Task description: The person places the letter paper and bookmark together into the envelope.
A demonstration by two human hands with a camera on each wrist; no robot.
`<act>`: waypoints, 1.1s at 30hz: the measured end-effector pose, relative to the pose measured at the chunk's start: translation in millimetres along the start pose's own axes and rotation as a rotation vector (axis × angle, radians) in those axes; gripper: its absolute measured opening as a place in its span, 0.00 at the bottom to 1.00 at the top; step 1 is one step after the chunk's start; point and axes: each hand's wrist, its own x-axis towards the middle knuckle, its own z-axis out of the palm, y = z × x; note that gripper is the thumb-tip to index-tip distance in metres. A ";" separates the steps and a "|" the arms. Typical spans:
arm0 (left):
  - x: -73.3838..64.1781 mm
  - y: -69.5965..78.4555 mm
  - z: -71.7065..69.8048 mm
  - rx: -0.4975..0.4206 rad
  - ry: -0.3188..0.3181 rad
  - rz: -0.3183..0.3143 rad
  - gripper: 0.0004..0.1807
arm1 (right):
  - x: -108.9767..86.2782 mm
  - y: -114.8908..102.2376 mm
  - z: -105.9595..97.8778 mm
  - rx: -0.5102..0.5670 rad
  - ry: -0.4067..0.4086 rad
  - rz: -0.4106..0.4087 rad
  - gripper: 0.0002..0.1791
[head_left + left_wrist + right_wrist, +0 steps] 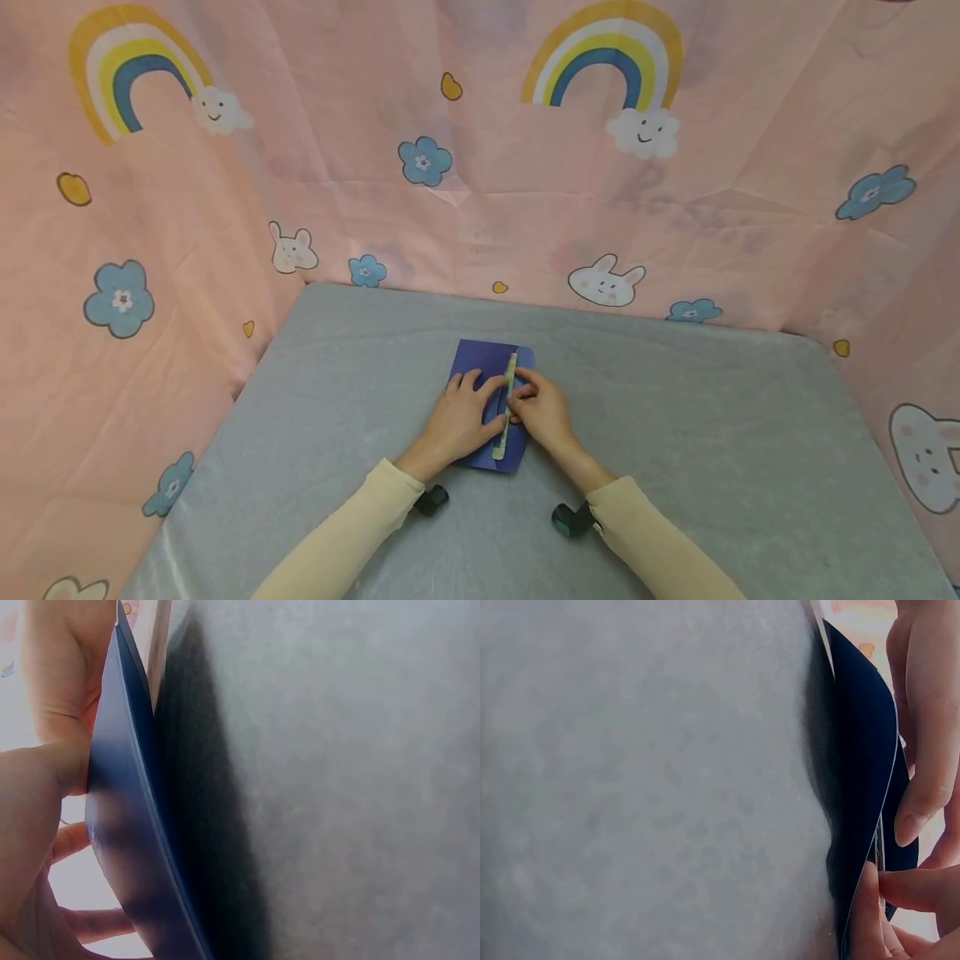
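Observation:
A dark blue envelope (480, 356) lies on the table beneath both hands, its pointed-cornered flap (527, 360) folded out to the right. Along the mouth shows a narrow strip of a pale green patterned card (499, 448); the rest of it is hidden. My left hand (457, 421) rests on the envelope with fingers spread, thumb and forefinger close to the strip. From the right, my right hand (546, 412) pinches the card's edge between thumb and finger. In the right wrist view, those fingertips (866, 900) are between the raised flap (859, 735) and the envelope body.
A grey cloth-covered table (712, 433) spreads around the envelope. Behind it and at both sides hangs a pink curtain (345, 108) with rainbows, flowers and rabbits. Small black devices (572, 521) sit at the wrists below cream sleeves (652, 533).

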 end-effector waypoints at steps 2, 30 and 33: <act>0.0 -0.2 -0.1 0.000 -0.001 0.000 0.31 | -0.4 0.1 0.1 0.005 -0.005 0.000 0.31; -1.0 -0.9 0.3 -0.007 0.025 0.019 0.30 | 0.3 3.1 -1.8 0.023 -0.058 0.005 0.30; -0.9 -1.0 0.6 -0.001 0.026 0.022 0.30 | 1.2 2.4 -2.3 0.018 -0.073 0.003 0.30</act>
